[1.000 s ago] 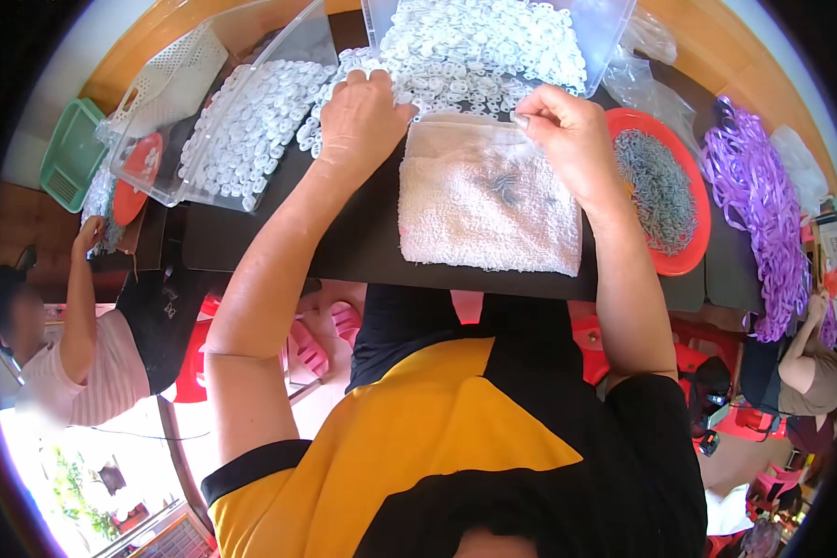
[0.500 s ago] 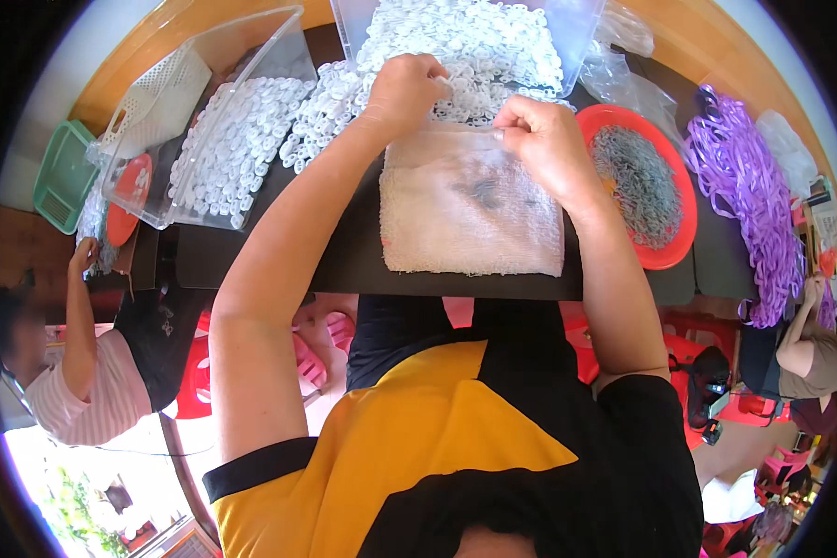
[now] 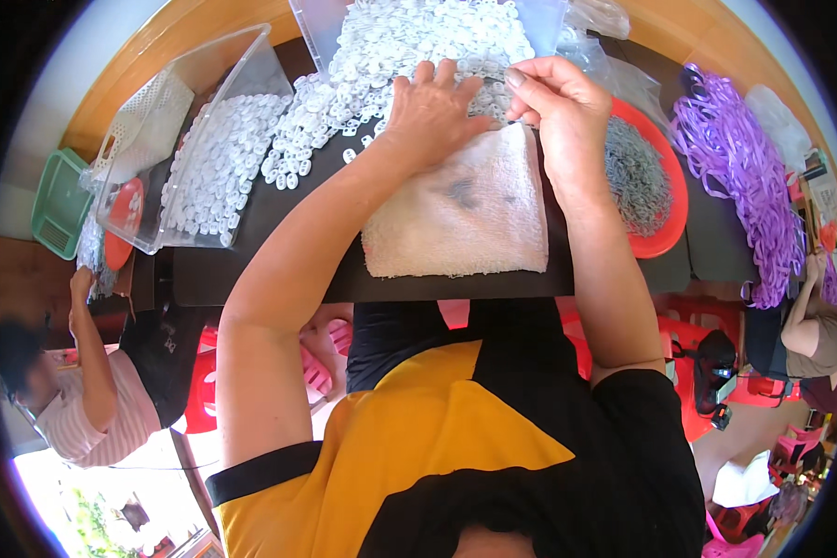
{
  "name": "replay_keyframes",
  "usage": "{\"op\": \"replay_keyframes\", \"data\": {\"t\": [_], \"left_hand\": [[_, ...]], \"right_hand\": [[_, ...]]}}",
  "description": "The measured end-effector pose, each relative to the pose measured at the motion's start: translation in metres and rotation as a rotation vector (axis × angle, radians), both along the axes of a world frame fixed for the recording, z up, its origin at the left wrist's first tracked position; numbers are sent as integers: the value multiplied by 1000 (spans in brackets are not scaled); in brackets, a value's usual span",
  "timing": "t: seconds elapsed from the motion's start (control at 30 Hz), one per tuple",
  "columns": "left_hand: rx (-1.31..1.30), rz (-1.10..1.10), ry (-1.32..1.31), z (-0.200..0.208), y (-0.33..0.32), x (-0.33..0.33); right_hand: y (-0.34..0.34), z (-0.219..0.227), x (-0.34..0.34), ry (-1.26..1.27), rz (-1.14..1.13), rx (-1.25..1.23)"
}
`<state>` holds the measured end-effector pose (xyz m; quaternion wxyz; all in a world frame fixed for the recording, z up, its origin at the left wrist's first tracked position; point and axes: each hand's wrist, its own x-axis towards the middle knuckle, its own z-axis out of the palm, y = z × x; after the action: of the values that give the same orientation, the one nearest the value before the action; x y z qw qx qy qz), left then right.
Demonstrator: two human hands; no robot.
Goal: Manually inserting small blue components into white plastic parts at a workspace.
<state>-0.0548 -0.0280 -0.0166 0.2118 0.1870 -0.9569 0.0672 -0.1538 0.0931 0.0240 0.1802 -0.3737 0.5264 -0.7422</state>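
Note:
A folded white towel (image 3: pixel 456 223) with grey stains lies flat on the dark table in front of me. My left hand (image 3: pixel 434 112) is spread, palm down, over its far left edge, with the fingertips reaching into loose white plastic ring-like pieces (image 3: pixel 321 116). Beyond the towel's far right corner, my right hand (image 3: pixel 567 107) is closed in a pinch of thumb and fingers. Whatever it may hold is too small to make out. More of the white pieces spill from a clear bin (image 3: pixel 312 33) behind both hands.
At right, a red plate (image 3: pixel 677 200) holds small grey metal pieces, beside a heap of purple ribbon (image 3: pixel 744 177). A tilted clear bin (image 3: pixel 149 244) of white pieces and a green basket (image 3: pixel 58 205) stand left. Co-workers sit at the left (image 3: pixel 102 400) and right (image 3: pixel 817 344).
My left hand has opened from a closed grip and spread over the towel's far edge. My right hand has left the towel's edge and moved slightly farther away, right of it.

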Motion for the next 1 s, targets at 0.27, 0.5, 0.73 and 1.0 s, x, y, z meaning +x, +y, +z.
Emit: {"op": "replay_keyframes", "data": {"t": [0.27, 0.5, 0.73, 1.0], "left_hand": [[85, -106, 53, -18, -35, -4], [932, -192, 382, -2, -54, 9], [902, -88, 572, 2, -36, 30], [640, -57, 698, -16, -12, 47]], "right_hand": [[0, 0, -1, 1, 23, 1], [-8, -18, -8, 187, 253, 189], [0, -20, -6, 807, 254, 569], [7, -12, -7, 906, 305, 646]]}}
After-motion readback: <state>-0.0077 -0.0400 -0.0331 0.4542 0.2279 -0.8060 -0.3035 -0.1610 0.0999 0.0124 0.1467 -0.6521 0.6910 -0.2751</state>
